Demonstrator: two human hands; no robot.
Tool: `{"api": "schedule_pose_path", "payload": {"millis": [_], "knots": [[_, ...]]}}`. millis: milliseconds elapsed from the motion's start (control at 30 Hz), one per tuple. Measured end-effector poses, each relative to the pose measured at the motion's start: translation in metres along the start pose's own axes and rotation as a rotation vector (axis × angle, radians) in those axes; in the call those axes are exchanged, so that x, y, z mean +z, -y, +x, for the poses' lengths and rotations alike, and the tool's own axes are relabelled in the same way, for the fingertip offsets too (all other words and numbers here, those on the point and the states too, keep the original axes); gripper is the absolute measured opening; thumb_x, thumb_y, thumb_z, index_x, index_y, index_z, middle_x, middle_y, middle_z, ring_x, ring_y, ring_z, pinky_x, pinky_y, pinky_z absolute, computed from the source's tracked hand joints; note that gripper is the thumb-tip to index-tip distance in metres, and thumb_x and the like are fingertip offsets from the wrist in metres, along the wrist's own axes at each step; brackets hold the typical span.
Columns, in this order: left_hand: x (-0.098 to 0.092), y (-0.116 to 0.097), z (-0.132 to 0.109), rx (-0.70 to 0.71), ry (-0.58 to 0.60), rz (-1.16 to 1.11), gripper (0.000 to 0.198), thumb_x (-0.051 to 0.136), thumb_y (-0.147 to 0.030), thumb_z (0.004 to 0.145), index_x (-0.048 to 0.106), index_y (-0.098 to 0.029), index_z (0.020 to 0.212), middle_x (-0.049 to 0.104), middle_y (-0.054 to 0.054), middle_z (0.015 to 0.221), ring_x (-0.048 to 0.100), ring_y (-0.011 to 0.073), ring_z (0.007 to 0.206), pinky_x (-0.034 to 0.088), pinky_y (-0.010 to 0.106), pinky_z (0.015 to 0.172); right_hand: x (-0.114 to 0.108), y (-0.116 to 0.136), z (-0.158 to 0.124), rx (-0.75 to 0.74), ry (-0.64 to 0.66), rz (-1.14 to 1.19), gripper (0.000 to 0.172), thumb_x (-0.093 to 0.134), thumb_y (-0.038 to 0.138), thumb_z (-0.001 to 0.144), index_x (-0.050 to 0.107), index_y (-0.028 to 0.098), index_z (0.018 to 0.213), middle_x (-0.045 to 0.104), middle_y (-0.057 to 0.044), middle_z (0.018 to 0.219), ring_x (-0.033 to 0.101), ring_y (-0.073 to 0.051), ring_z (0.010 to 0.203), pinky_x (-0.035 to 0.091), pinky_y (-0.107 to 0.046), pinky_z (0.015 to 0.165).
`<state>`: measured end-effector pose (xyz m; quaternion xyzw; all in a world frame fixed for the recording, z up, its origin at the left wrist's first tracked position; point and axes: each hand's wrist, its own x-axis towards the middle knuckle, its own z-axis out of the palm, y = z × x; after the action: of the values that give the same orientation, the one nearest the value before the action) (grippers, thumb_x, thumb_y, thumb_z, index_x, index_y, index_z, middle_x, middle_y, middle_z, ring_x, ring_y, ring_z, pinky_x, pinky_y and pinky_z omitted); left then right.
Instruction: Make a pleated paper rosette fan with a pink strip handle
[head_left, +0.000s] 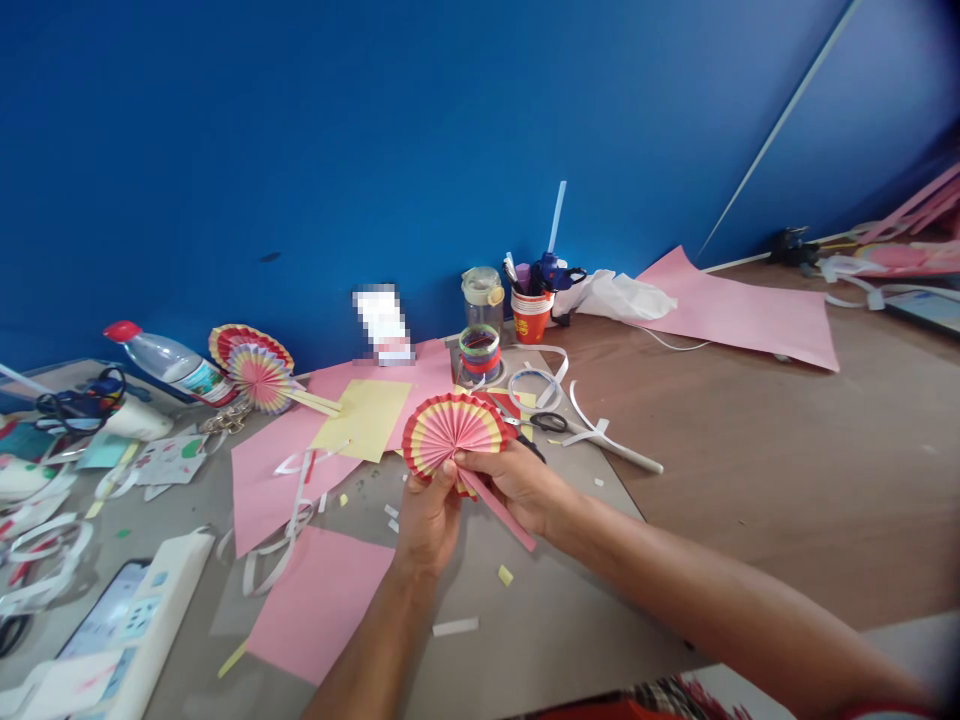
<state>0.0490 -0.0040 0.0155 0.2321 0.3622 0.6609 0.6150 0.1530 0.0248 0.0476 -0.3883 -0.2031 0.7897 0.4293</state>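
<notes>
A pink, yellow and red pleated fan (454,430) sits between both hands, held above the table (555,600). The left grip (431,520) is pinched on its lower edge, thumb up near the centre; the right grip (529,480) closes on it from the other side, with a pink strip (506,515) slanting down below the fingers. The folding looks done and the pleats are spread nearly full round; whether the lower edges are joined, or the strip is fixed, cannot be told behind the fingers, so the joining may be what is left. Just beyond the grip lie scissors (551,421) and stacked tape rolls (480,355). Left of it are a yellow sheet (367,415) and, nearer, a pink sheet (322,600); farther left, a second fan (259,372) already has a pale handle (315,400).
</notes>
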Motion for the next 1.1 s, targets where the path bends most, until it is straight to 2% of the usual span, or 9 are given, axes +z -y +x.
{"api": "schedule_pose_path", "payload": {"millis": [167,400,567,633,700,767,933,1100], "knots": [[0.0,0.002,0.001,-0.003,0.01,-0.018,0.021,0.077,-0.024,0.07,0.072,-0.021,0.09,0.072,0.002,0.088,0.065,0.0153,0.086,0.049,0.026,0.079,0.0,-0.002,0.002,-0.031,-0.009,0.009,0.029,0.081,0.018,0.047,0.065,0.013,0.071,0.069,-0.003,0.067,0.061,-0.015,0.063,0.049,-0.028,0.064],[0.001,0.001,0.001,-0.033,0.009,-0.032,0.03,0.079,-0.024,0.067,0.071,-0.022,0.096,0.072,0.002,0.089,0.065,0.017,0.087,0.047,0.03,0.083,0.0,-0.002,0.001,0.001,0.004,-0.004,0.028,0.081,0.019,0.048,0.065,0.013,0.071,0.069,-0.003,0.068,0.062,-0.018,0.067,0.049,-0.031,0.069],[0.0,-0.007,0.006,-0.034,0.043,-0.092,0.019,0.078,-0.027,0.068,0.071,-0.021,0.085,0.071,0.001,0.086,0.064,0.0165,0.088,0.047,0.029,0.084,-0.004,0.003,-0.001,-0.067,0.228,-0.014,0.033,0.081,0.026,0.055,0.066,0.015,0.082,0.068,-0.001,0.076,0.061,-0.015,0.075,0.045,-0.029,0.079],[-0.002,-0.009,0.008,-0.042,0.041,-0.108,0.019,0.079,-0.028,0.067,0.07,-0.02,0.083,0.071,0.0,0.084,0.064,0.0151,0.084,0.048,0.026,0.08,-0.007,0.003,0.0,-0.052,0.275,-0.1,0.029,0.081,0.028,0.056,0.065,0.015,0.077,0.065,0.002,0.07,0.057,-0.012,0.068,0.042,-0.025,0.073],[-0.003,-0.009,0.008,-0.048,0.016,-0.111,0.019,0.079,-0.028,0.067,0.07,-0.019,0.081,0.07,0.0,0.081,0.064,0.0135,0.079,0.049,0.024,0.076,-0.01,0.001,0.003,-0.009,0.251,-0.211,0.026,0.081,0.03,0.056,0.062,0.015,0.066,0.057,0.005,0.059,0.047,-0.008,0.057,0.037,-0.023,0.063],[-0.002,-0.008,0.007,-0.052,-0.002,-0.106,0.019,0.078,-0.029,0.068,0.07,-0.018,0.08,0.069,0.0,0.079,0.064,0.0128,0.077,0.049,0.024,0.075,-0.012,-0.003,0.005,0.005,0.221,-0.262,0.028,0.08,0.032,0.056,0.059,0.015,0.057,0.051,0.006,0.053,0.041,-0.007,0.054,0.033,-0.022,0.059],[0.001,-0.006,0.004,-0.06,0.0,-0.065,0.023,0.077,-0.034,0.069,0.07,-0.016,0.082,0.069,0.003,0.081,0.064,0.0152,0.079,0.049,0.027,0.078,-0.009,-0.007,0.006,-0.002,0.245,-0.11,0.027,0.081,0.029,0.053,0.057,0.016,0.056,0.055,0.005,0.058,0.047,-0.009,0.061,0.036,-0.023,0.066],[0.002,-0.007,0.004,-0.04,0.01,-0.039,0.02,0.077,-0.032,0.07,0.07,-0.016,0.081,0.069,0.003,0.082,0.063,0.0146,0.08,0.048,0.026,0.078,-0.01,-0.012,0.009,0.001,0.253,-0.055,0.023,0.08,0.027,0.054,0.06,0.016,0.059,0.055,0.005,0.058,0.046,-0.009,0.058,0.035,-0.022,0.06]]}}
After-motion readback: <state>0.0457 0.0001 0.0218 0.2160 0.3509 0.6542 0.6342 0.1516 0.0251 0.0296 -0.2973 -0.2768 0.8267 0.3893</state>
